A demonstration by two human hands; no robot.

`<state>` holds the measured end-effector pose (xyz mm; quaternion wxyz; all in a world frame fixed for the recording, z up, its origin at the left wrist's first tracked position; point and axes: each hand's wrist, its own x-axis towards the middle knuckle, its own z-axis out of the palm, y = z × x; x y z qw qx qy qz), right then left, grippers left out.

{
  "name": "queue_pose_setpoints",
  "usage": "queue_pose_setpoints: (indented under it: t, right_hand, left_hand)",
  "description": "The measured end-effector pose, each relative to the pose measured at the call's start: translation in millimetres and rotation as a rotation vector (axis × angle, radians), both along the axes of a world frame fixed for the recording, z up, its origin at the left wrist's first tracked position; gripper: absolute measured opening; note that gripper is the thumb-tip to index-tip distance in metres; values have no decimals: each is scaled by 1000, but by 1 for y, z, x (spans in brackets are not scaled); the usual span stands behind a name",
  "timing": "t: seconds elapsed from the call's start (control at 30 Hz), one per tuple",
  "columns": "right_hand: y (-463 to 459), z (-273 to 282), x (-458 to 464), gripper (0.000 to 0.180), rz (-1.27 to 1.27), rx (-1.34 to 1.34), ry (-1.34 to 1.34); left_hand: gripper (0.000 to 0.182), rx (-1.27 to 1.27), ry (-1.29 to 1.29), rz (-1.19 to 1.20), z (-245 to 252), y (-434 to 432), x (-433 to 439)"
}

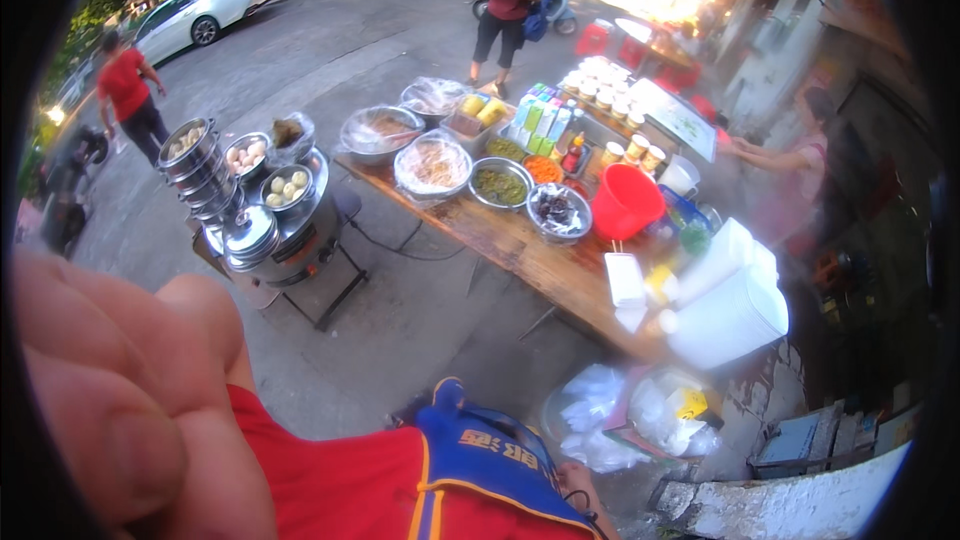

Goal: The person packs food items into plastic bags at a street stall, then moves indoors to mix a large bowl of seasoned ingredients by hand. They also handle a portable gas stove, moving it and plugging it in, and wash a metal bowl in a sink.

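My left hand [112, 397] is raised close to the camera and fills the lower left. Its fingers are curled, and anything inside them is out of sight. Low beside my blue apron [495, 446] hangs my right hand [576, 478], partly covered by the apron's edge. A dark cord or band [581, 499] shows at that wrist. Beyond my left hand stands a round steamer stand [300, 259] with stacked steel steamers [199, 172], a bowl of eggs [246, 155] and a bowl of buns [286, 187]. Plastic bags [600, 412] lie nearest my right hand.
A wooden table [517, 247] bears covered bowls [433, 165], a red bucket [627, 199], cups [600, 82] and stacked white containers [731, 315]. One person [806, 150] works behind it; another [512, 7] stands at its far side. Someone in red [127, 86] is at the left.
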<state>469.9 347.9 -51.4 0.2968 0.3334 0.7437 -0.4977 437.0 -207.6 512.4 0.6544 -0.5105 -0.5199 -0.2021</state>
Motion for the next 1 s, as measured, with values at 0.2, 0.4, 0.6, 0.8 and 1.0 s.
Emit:
queue_pose_setpoints:
  t: [0.2,0.4,0.6,0.8,1.0]
  right_hand:
    - [-15,-23,24,18,-156,-76,79]
    - [-5,-55,94,13,552,247,581]
    - [3,-86,165,19,-189,-222,177]
    - [5,-66,183,19,49,-91,228]
    - [-27,-33,168,18,-79,6,117]
  left_hand:
    - [21,50,-6,-73,15,6,-12]
    - [17,113,-59,29,15,44,-25]
    - [22,-248,-333,-163,-16,75,-67]
    - [22,-854,-895,200,-141,89,-96]
    - [20,-895,-1625,407,-401,62,-80]
